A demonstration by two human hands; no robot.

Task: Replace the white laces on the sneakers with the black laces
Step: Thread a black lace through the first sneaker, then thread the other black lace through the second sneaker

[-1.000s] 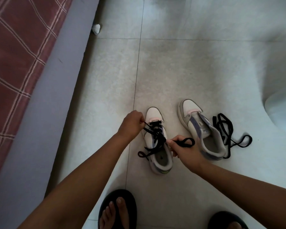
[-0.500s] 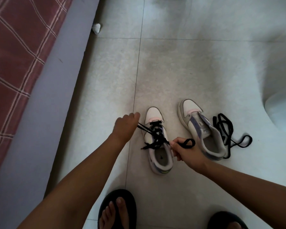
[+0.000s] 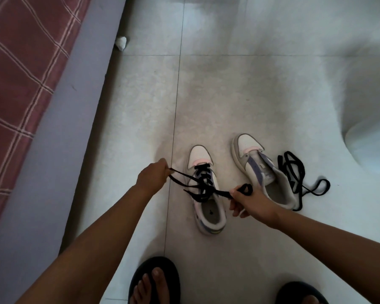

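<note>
Tightening the black lace (image 3: 203,185) on the left sneaker (image 3: 206,189).
Our left hand (image 3: 151,178) and right hand (image 3: 248,202) are pinching opposite ends, pulling apart; uneven pulling risks tipping the sneaker or slipping an eyelet.

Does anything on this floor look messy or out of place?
Two things. A loose black lace lies in a tangled heap on the tiles beside the unlaced sneaker, not threaded yet. A small crumpled white scrap sits at the foot of the bed frame.
</note>
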